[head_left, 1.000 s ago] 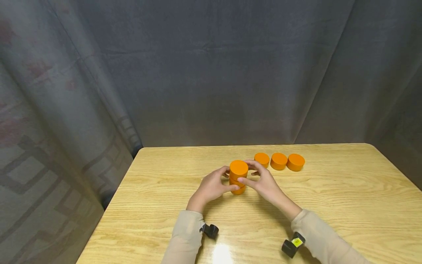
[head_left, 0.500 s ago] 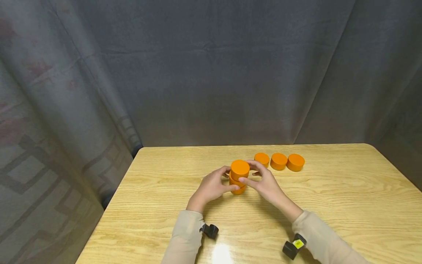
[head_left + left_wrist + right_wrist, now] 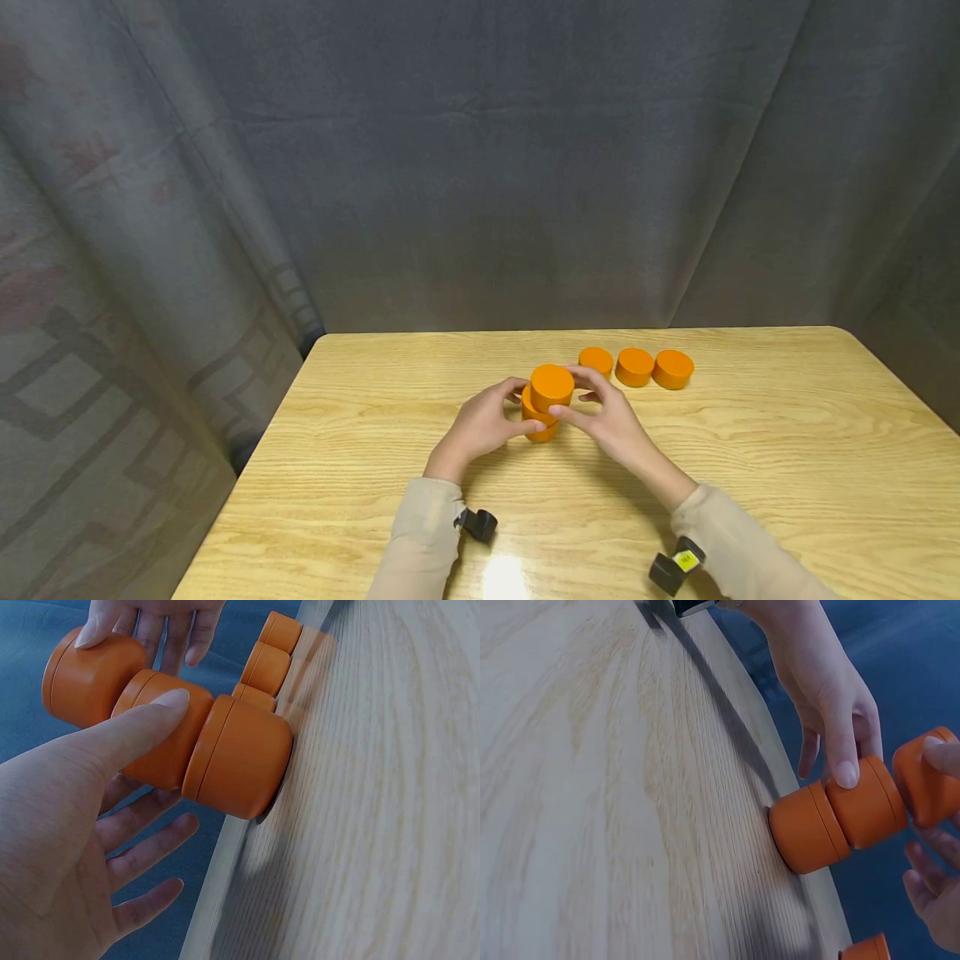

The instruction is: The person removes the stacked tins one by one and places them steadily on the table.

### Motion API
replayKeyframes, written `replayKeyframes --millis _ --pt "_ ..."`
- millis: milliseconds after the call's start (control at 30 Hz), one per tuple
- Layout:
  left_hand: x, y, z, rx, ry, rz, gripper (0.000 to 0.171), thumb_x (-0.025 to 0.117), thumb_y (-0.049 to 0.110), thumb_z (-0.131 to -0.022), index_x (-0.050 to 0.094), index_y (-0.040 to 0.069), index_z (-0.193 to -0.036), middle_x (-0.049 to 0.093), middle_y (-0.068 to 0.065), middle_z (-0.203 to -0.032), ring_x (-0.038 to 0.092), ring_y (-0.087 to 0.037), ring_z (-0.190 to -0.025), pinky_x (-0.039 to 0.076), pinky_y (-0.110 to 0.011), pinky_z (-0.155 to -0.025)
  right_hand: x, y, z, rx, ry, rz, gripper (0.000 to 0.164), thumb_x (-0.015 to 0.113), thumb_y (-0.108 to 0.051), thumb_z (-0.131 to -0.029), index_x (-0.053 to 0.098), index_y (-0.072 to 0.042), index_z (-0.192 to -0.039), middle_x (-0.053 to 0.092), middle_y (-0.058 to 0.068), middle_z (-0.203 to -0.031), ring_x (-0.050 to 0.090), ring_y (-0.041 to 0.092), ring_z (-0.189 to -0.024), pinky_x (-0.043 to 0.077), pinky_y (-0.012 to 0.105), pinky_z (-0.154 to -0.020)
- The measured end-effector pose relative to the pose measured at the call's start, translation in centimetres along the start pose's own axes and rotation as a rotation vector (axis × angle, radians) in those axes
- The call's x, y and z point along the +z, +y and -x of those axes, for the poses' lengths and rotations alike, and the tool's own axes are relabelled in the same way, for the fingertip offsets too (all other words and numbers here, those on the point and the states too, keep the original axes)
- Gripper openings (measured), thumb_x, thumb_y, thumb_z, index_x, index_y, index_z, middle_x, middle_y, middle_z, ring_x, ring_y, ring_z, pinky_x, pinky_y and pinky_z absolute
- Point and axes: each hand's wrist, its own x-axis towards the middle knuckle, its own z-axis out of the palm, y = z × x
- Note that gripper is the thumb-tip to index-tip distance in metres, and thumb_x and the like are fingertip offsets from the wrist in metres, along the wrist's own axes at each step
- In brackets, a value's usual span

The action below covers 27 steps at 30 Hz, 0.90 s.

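Note:
Three lidded round orange containers form a stack on the table, with the top one out of line. My left hand point(image 3: 483, 422) pinches the middle container point(image 3: 870, 814), its thumb in front and fingers behind. Below it the bottom container point(image 3: 240, 757) stands on the wood. My right hand point(image 3: 609, 417) grips the top container point(image 3: 552, 383) between thumb and fingers. That top container sits off to the right of the two below and looks slightly tilted in the right wrist view; whether it still touches the middle one I cannot tell.
Several more matching pieces: a row of orange containers point(image 3: 635, 367) stands behind and right of the stack, close to the right fingers. The wooden table point(image 3: 360, 433) ends at a dark grey curtain point(image 3: 480, 167) at the back. Black wrist cameras sit on both sleeves.
My right hand has shifted the top container to the right, out of line with the stack. The left hand and the two lower containers have stayed in place.

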Motion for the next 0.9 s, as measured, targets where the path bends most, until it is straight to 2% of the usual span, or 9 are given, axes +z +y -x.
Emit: replayKeyframes --millis 900 --pt "0.0 0.1 0.1 0.005 0.005 0.008 0.058 0.079 0.045 -0.083 0.059 0.021 -0.132 0.064 0.008 -0.12 0.058 -0.015 -0.11 0.049 -0.041 -0.093 -2.2 0.8 1.6 0.038 0.03 0.084 0.057 0.077 -0.019 -0.089 0.051 -0.002 -0.137 0.06 0.017 -0.131 0.053 0.034 -0.121 0.042 0.051 -0.097"
